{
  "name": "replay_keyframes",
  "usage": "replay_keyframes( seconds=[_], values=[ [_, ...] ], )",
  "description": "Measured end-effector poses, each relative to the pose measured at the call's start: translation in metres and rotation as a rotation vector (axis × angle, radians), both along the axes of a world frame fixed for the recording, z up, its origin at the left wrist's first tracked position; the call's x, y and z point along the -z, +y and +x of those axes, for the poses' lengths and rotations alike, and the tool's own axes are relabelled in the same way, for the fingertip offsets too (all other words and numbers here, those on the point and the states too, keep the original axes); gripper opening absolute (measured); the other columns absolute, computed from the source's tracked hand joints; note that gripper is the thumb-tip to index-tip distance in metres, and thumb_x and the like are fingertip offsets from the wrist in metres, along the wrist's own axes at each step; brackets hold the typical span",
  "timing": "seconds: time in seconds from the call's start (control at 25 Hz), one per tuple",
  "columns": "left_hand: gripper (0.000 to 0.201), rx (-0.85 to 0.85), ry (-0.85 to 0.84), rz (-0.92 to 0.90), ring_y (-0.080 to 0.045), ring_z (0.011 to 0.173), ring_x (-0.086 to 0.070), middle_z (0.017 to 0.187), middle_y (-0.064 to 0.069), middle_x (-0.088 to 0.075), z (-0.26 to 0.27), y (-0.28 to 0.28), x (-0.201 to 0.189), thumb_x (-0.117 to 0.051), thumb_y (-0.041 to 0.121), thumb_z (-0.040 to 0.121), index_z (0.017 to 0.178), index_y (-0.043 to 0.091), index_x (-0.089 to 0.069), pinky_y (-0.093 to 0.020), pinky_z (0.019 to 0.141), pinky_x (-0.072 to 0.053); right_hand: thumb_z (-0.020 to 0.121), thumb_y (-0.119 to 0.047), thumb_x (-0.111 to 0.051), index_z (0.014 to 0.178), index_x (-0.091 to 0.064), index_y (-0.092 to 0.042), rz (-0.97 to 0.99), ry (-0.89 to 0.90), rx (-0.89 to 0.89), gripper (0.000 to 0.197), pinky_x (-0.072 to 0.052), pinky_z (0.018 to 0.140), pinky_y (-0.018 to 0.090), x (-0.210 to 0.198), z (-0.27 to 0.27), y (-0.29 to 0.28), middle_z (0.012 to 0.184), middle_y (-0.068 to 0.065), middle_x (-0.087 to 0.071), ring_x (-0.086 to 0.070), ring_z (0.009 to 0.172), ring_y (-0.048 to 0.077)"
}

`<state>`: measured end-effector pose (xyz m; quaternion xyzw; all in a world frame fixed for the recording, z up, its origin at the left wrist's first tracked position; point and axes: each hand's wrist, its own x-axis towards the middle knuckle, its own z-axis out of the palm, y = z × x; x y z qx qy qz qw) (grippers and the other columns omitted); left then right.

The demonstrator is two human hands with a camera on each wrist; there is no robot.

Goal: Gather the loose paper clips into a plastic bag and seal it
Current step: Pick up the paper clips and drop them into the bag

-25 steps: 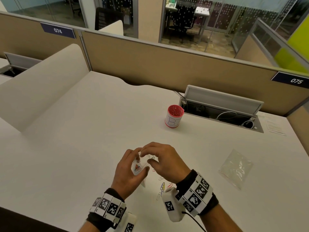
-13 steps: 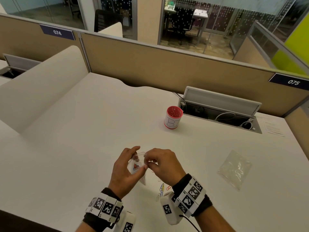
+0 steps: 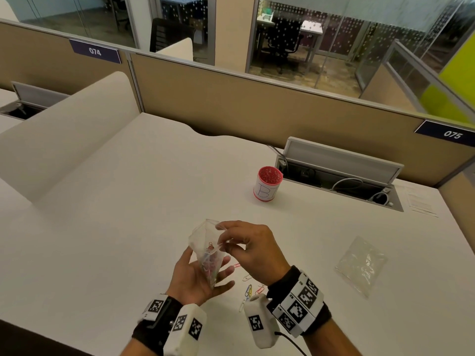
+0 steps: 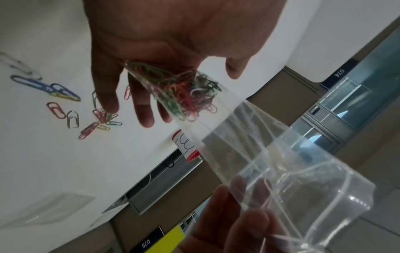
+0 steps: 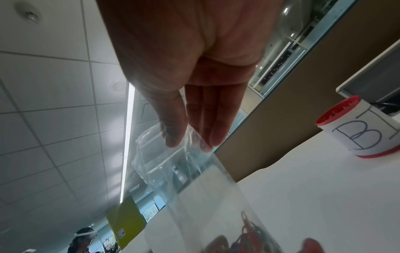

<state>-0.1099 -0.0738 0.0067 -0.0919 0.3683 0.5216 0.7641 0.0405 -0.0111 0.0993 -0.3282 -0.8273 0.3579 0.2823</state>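
Note:
A clear plastic bag (image 3: 203, 240) stands tilted above the desk, its lower end filled with coloured paper clips (image 3: 210, 265). My left hand (image 3: 203, 278) lies palm up under that end with the fingers straight, and the bag rests on it. In the left wrist view the clips in the bag (image 4: 184, 92) sit against the left hand (image 4: 142, 34). My right hand (image 3: 227, 242) pinches the bag's upper rim between thumb and fingers, which the right wrist view shows as the right hand (image 5: 187, 141) on the bag (image 5: 184, 171). Several loose paper clips (image 3: 248, 289) lie on the desk (image 3: 115, 227) below my wrists, also as loose clips (image 4: 65, 104).
A red cup with a white label (image 3: 267, 185) stands behind the hands. A small pile of spare clear bags (image 3: 361, 265) lies to the right. An open cable tray (image 3: 339, 181) and a sheet of paper (image 3: 421, 201) sit at the back right. A white divider (image 3: 64, 140) bounds the left.
Both hands were pinching the bag's top together. Now the left hand has let go, turned palm up and lies under the bag, while the right hand holds the rim up.

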Motion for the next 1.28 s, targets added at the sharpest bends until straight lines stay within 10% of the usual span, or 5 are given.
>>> replay_keyframes(
  seconds=[0.28,0.44,0.6,1.08,1.28],
  values=[
    [0.043,-0.172,0.2,-0.079,-0.026,0.07,-0.053,0.08,-0.013,-0.058,-0.008,0.001,0.009,-0.042,0.048,0.092,0.104,0.009,-0.057,-0.043,0.076,-0.05,0.083,-0.022,-0.07,0.126,-0.055,-0.034,-0.207,-0.008,0.144,0.047,-0.051,0.094,0.027,0.024,0.03,0.003,0.128,-0.016,-0.059,-0.059,0.11,0.001],
    [0.036,-0.229,0.231,-0.074,-0.024,0.074,-0.053,0.087,-0.011,-0.058,-0.018,-0.005,0.014,-0.04,0.043,0.095,0.107,0.013,-0.054,-0.041,0.071,-0.053,0.078,-0.066,-0.058,0.15,-0.017,-0.022,-0.393,-0.565,0.213,0.095,-0.021,0.118,0.037,0.086,0.064,0.005,0.159,0.002,-0.017,-0.015,0.146,0.017],
    [0.031,-0.278,0.272,-0.068,-0.023,0.073,-0.053,0.088,-0.01,-0.057,-0.031,-0.012,0.017,-0.04,0.04,0.096,0.104,0.015,-0.057,-0.039,0.063,-0.058,0.035,-0.1,-0.005,0.15,0.012,-0.014,-0.342,-0.983,0.09,0.144,0.004,0.117,0.047,0.13,0.071,-0.005,0.154,0.018,0.027,0.021,0.144,0.035],
    [0.031,-0.311,0.293,0.005,-0.027,0.074,-0.052,0.074,-0.009,-0.069,-0.03,-0.014,-0.002,-0.035,0.033,0.099,0.097,0.014,-0.059,-0.046,0.082,-0.045,0.079,-0.074,-0.035,0.149,0.012,-0.023,-0.053,-1.017,-0.203,0.099,0.011,0.118,0.046,0.151,0.009,0.018,0.151,-0.002,0.034,0.025,0.144,0.022],
    [0.029,-0.318,0.289,0.026,-0.026,0.075,-0.054,0.084,-0.009,-0.063,-0.037,-0.018,0.002,-0.035,0.031,0.1,0.097,0.016,-0.059,-0.041,0.068,-0.057,0.081,-0.075,-0.033,0.149,0.013,-0.016,-0.047,-1.02,-0.28,0.101,0.009,0.119,0.044,0.146,0.041,-0.009,0.148,0.002,0.036,0.026,0.143,0.021]
  ],
)
